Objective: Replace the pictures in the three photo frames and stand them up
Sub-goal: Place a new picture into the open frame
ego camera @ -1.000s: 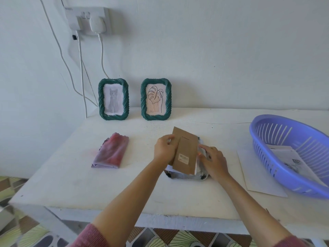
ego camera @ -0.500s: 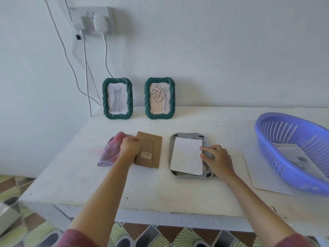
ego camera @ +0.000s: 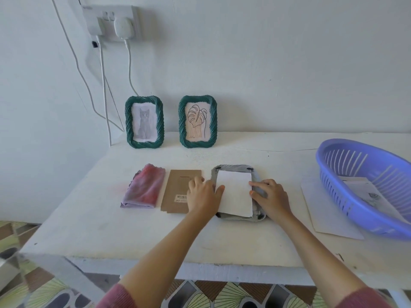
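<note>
Face-down frame (ego camera: 233, 168): laid flat, white sheet (ego camera: 234, 193) on top.
Left hand (ego camera: 203, 194): laid flat at frame's left edge, fingers relaxed, thumb touching sheet.
Right hand (ego camera: 270, 196): pressed flat on frame's right edge, fingers straight.

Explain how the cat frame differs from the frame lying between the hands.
The cat frame stands upright; the lying frame rests flat on the table. The cat frame shows green trim and its picture; the lying frame shows a grey back with white paper on it. Both have rounded corners.
</note>
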`<state>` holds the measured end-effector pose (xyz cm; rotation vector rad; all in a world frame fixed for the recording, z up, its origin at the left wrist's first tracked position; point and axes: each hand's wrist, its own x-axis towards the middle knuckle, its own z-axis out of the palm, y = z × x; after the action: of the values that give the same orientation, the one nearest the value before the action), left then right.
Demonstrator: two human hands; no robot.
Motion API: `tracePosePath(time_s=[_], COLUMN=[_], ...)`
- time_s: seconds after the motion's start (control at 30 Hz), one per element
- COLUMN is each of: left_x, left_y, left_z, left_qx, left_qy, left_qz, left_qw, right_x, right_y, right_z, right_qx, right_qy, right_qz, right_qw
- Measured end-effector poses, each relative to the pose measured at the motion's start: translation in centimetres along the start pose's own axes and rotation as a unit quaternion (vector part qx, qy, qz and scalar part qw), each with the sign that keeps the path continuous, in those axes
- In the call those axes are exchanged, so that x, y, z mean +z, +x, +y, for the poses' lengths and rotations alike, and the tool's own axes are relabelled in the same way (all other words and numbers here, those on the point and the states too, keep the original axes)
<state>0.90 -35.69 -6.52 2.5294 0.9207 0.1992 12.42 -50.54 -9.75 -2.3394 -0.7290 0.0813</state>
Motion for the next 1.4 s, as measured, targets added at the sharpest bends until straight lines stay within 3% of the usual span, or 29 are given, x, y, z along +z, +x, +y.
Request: tracePosePath(time_s=[0.1,0.4,0.53,0.73,0.77,0.87,0.93,1.0,1.1,1.23,1.4], left_x=[0.7,-0.1,-0.5,-2.0,-2.4,-2.9,-2.8,-2.2,-0.7,2.3,5.8], left_y=[0.0,0.2,0.1,0.1,0.0,-0.1,-0.5,-1.1,-2.0,-2.5,-3.0], left_z=[0.2,0.7,1.3,2.6,2.9,4.0,5.1,6.3,8.4,11.3,15.1], left_qx=[-0.008,-0.013,0.007,0.059,0.054,0.041,0.027,0.023,0.036,0.035,0.029], left_qy=[0.027,-0.033,-0.159,-0.279,-0.301,-0.354,-0.389,-0.399,-0.378,-0.359,-0.346], left_qz=[0.001,0.044,0.034,0.015,0.012,0.013,0.001,-0.019,-0.07,-0.123,-0.159], left_qw=[1.0,0.998,0.987,0.958,0.952,0.934,0.921,0.916,0.922,0.925,0.924], right_x=[-0.1,-0.1,-0.2,-4.5,-5.9,-10.4,-13.3,-15.8,-17.2,-17.5,-20.0], right_y=[-0.1,0.0,0.1,0.1,-0.2,-1.4,-2.1,-2.7,-3.6,-4.1,-3.8], right_z=[0.0,0.0,-0.1,-1.6,-1.7,-1.6,-0.9,0.3,1.7,2.4,2.2], right_qx=[0.0,-0.003,0.008,0.067,0.047,-0.011,0.03,0.122,0.195,0.165,0.153], right_qy=[-0.002,-0.006,0.006,0.106,0.083,-0.005,-0.084,-0.141,-0.107,-0.128,-0.075], right_qz=[-0.002,-0.004,-0.008,-0.153,-0.126,0.072,0.148,0.105,-0.023,-0.038,-0.041], right_qw=[1.0,1.0,1.0,0.98,0.987,0.997,0.985,0.977,0.975,0.977,0.985])
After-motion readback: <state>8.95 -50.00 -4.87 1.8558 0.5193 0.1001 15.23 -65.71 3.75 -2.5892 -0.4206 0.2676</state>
